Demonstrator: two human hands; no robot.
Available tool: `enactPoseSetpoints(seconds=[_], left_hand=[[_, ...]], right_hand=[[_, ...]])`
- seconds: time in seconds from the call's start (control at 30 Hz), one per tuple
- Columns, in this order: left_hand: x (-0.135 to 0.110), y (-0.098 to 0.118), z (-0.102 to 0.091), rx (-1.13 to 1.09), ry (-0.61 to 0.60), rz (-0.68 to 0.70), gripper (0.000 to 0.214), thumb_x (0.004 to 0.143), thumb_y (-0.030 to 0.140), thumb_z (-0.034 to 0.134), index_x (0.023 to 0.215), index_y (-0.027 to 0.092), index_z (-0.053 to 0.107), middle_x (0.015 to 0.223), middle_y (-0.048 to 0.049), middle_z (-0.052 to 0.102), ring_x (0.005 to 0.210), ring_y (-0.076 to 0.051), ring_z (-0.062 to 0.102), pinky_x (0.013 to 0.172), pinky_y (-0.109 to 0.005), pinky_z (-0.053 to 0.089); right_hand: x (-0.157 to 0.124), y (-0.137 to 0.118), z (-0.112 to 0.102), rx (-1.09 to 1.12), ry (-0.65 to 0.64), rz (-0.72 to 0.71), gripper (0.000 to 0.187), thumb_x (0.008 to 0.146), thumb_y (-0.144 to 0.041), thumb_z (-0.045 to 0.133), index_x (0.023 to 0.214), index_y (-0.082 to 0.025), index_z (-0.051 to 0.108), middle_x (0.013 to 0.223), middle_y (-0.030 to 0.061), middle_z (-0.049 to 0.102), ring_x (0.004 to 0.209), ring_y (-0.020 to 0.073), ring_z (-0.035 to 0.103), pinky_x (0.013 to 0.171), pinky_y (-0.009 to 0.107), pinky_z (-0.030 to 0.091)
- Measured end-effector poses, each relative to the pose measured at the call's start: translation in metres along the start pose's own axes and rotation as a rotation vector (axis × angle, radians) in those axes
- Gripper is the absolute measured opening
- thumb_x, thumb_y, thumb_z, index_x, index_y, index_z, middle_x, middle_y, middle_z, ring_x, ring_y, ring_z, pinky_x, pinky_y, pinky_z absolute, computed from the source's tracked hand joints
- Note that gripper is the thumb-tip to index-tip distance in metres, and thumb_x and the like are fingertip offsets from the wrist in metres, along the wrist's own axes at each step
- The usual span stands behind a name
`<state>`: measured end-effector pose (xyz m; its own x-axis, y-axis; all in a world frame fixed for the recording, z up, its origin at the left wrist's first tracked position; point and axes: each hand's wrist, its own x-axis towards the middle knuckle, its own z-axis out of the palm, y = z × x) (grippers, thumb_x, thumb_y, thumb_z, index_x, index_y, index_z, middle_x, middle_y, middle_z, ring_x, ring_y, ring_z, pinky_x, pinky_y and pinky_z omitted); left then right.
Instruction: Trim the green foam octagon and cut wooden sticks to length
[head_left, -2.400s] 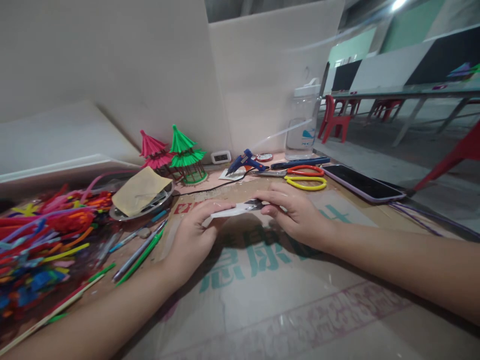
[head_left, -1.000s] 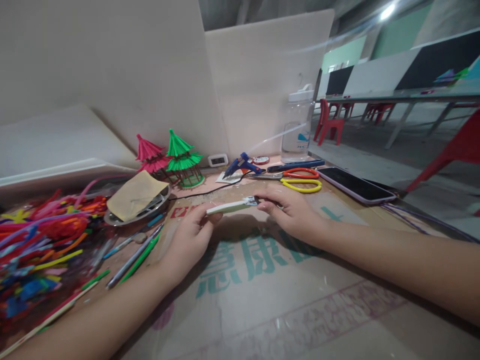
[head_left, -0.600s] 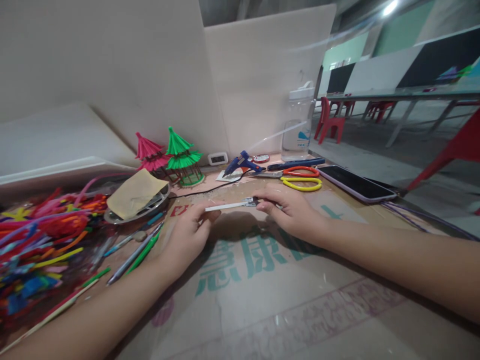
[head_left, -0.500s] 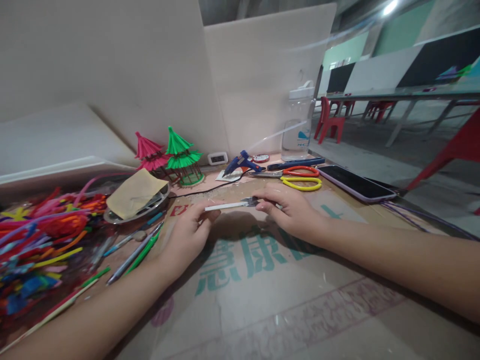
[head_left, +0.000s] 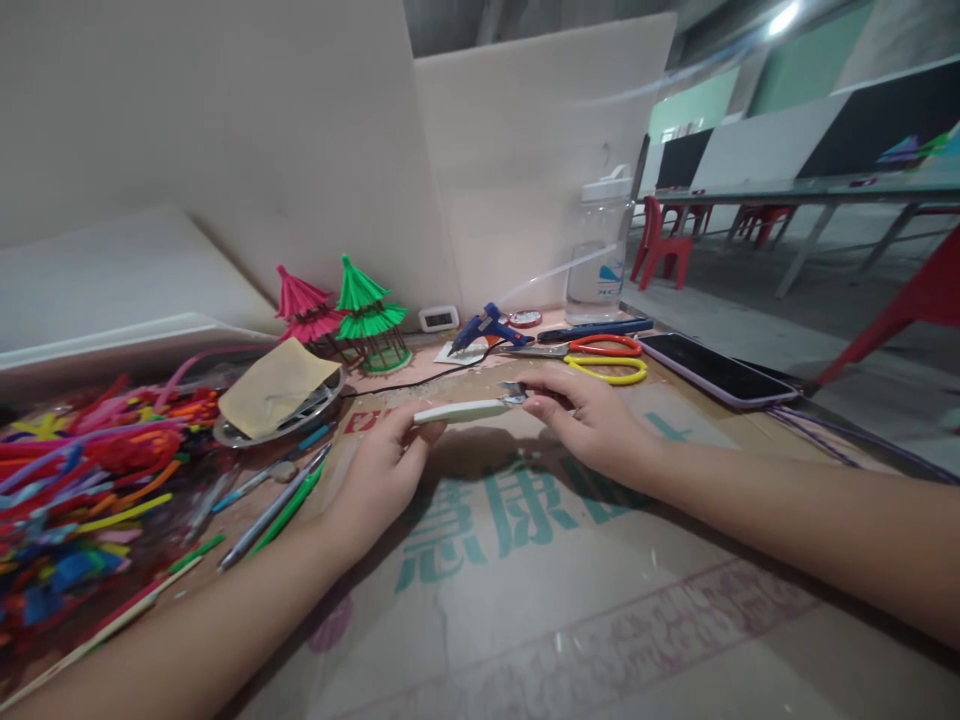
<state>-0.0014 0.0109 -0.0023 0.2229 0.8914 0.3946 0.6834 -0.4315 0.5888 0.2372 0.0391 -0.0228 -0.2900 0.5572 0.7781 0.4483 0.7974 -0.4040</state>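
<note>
My left hand pinches the left end of a thin white strip held level above the cardboard sheet. At the strip's right end, my right hand is closed on a small metal tool, perhaps a clipper; its jaws sit at the strip's tip. Both forearms rest low over the cardboard.
A pile of coloured pipe cleaners lies at left, with pens and a metal dish covered by tan paper. Behind stand pink and green paper pavilions, a blue glue gun, scissors, a jar and a phone.
The strip has turned between my fingers from edge-on to show its flat face again. My right hand has lifted the tool a little at the strip's right end.
</note>
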Motion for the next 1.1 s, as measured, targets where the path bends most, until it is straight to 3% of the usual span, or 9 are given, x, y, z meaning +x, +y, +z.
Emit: enactPoseSetpoints(seconds=[0.27,0.53,0.73,0.9,1.1], left_hand=[[0.001,-0.004,0.001,0.018,-0.001,0.018,0.025,0.091,0.030,0.045,0.101,0.016,0.063,0.103,-0.0075,0.069,0.092,-0.022,0.062,0.084,-0.032,0.047],[0.001,0.002,-0.001,0.026,-0.015,0.027,0.023,0.092,0.032,0.046,0.093,0.017,0.063,0.090,-0.0046,0.067,0.084,-0.020,0.061,0.075,-0.029,0.046],[0.001,-0.002,0.002,0.002,-0.006,-0.019,0.025,0.092,0.036,0.047,0.094,0.017,0.062,0.086,-0.0034,0.066,0.078,-0.020,0.059,0.070,-0.029,0.045],[0.000,-0.003,0.003,-0.051,-0.003,-0.029,0.030,0.092,0.040,0.046,0.102,0.015,0.060,0.093,-0.0050,0.066,0.085,-0.021,0.060,0.073,-0.029,0.047],[-0.002,0.007,-0.001,0.050,-0.004,0.010,0.022,0.091,0.034,0.045,0.091,0.018,0.059,0.083,-0.0024,0.065,0.075,-0.019,0.059,0.067,-0.027,0.047]], right_hand=[[0.000,-0.001,-0.001,0.020,-0.061,-0.054,0.019,0.093,-0.025,0.052,0.103,-0.019,0.068,0.094,0.0061,0.071,0.090,0.0193,0.065,0.079,0.034,0.051],[0.001,-0.003,-0.002,0.023,-0.068,0.011,0.020,0.094,-0.026,0.052,0.096,-0.020,0.071,0.082,0.0033,0.069,0.079,0.0172,0.064,0.073,0.031,0.050],[0.002,-0.003,0.000,0.054,-0.026,0.116,0.019,0.093,-0.026,0.052,0.100,-0.019,0.068,0.095,0.0052,0.073,0.087,0.0189,0.066,0.078,0.032,0.051],[0.001,-0.001,0.000,0.041,0.004,0.070,0.018,0.092,-0.027,0.053,0.102,-0.019,0.067,0.098,0.0058,0.073,0.091,0.0202,0.067,0.081,0.034,0.051],[0.001,-0.003,-0.003,0.004,-0.014,0.050,0.019,0.093,-0.029,0.054,0.103,-0.020,0.067,0.098,0.0069,0.072,0.091,0.0207,0.066,0.080,0.035,0.051]])
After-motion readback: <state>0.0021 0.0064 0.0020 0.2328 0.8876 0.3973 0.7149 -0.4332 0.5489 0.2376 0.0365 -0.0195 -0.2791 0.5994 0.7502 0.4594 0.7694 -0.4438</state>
